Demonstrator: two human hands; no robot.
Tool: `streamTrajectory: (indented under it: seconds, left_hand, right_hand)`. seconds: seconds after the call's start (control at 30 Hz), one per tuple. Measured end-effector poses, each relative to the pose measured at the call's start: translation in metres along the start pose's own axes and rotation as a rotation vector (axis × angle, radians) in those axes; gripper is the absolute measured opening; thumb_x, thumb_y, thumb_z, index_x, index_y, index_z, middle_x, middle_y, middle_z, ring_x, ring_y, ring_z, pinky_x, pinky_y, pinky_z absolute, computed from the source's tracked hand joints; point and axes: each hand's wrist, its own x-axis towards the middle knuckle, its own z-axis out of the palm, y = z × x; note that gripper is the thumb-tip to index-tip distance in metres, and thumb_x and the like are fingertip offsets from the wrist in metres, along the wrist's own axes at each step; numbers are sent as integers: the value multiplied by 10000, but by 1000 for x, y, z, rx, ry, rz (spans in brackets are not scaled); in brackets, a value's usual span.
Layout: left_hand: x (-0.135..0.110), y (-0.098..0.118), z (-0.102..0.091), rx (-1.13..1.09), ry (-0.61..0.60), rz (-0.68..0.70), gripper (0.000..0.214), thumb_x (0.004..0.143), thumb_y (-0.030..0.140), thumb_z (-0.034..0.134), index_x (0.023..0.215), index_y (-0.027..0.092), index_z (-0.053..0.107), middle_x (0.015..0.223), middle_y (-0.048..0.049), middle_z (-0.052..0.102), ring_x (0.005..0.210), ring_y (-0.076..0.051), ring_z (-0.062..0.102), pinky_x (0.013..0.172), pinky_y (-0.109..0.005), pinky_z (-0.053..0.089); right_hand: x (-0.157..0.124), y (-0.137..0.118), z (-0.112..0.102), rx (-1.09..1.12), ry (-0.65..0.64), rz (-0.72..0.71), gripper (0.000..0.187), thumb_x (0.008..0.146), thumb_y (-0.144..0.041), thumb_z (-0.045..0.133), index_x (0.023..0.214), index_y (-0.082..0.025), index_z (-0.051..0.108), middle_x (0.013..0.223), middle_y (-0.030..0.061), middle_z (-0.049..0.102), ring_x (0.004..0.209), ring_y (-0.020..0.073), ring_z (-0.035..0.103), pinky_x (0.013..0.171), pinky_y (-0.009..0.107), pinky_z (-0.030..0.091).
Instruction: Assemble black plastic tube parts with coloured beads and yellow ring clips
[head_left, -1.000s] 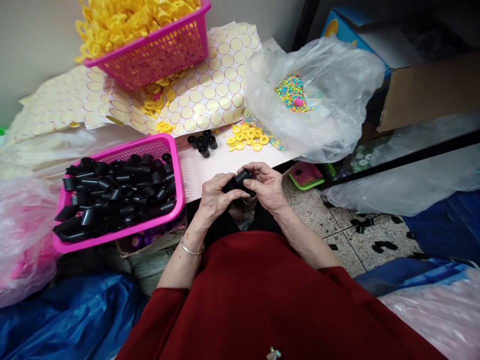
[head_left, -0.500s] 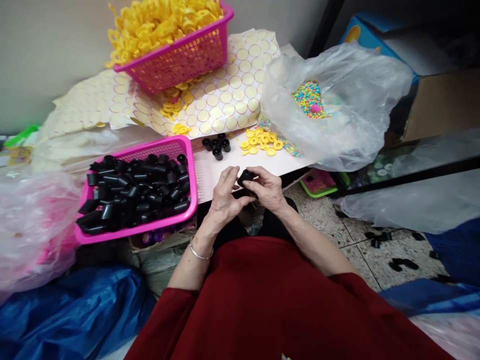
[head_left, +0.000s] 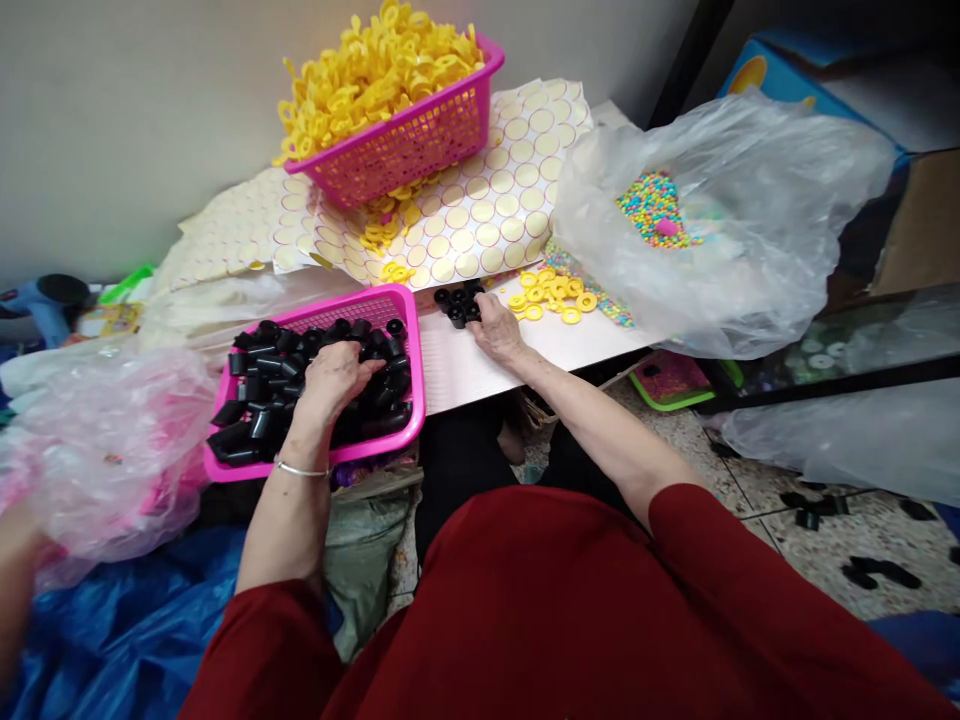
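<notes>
My left hand reaches into a pink basket full of black plastic tubes, fingers curled down among them. My right hand rests on the white board beside a small cluster of upright black tubes, fingertips touching the cluster. What either hand grips is hidden by the fingers. A small heap of yellow rings lies just right of the cluster.
A second pink basket heaped with yellow rings stands at the back on a sheet of round stickers. A clear bag with coloured beads sits on the right. Plastic bags crowd the left. Black pieces lie on the floor.
The hands, held together on a black tube near my lap, have parted. The left went into the basket of tubes; the right reached forward to the cluster on the board.
</notes>
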Motion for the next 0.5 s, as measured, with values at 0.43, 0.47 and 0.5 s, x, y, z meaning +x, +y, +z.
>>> streamTrajectory:
  seconds: [0.43, 0.47, 0.5]
  left_hand:
    - [0, -1, -8, -623, -23, -107, 324, 437, 208, 818, 748, 162, 741, 689, -21, 686, 659, -183, 604, 650, -279, 475]
    - [-4, -4, -12, -739, -3, -121, 340, 416, 200, 831, 741, 156, 740, 689, -20, 687, 646, -163, 593, 636, -263, 474]
    - [-8, -5, -14, -851, 5, -128, 360, 392, 184, 841, 735, 150, 738, 692, -19, 687, 639, -147, 587, 626, -247, 475]
  right_hand:
    - [-30, -66, -22, 147, 12, -406, 145, 903, -222, 457, 879, -181, 594, 1027, 136, 619, 1039, 263, 522, 947, 441, 438]
    - [-25, -80, -18, 143, -76, -488, 144, 885, -187, 467, 817, -182, 593, 976, 127, 635, 1024, 260, 530, 947, 446, 434]
    - [-20, -93, -12, 144, -162, -547, 142, 853, -152, 494, 748, -187, 583, 897, 109, 643, 988, 253, 544, 919, 436, 446]
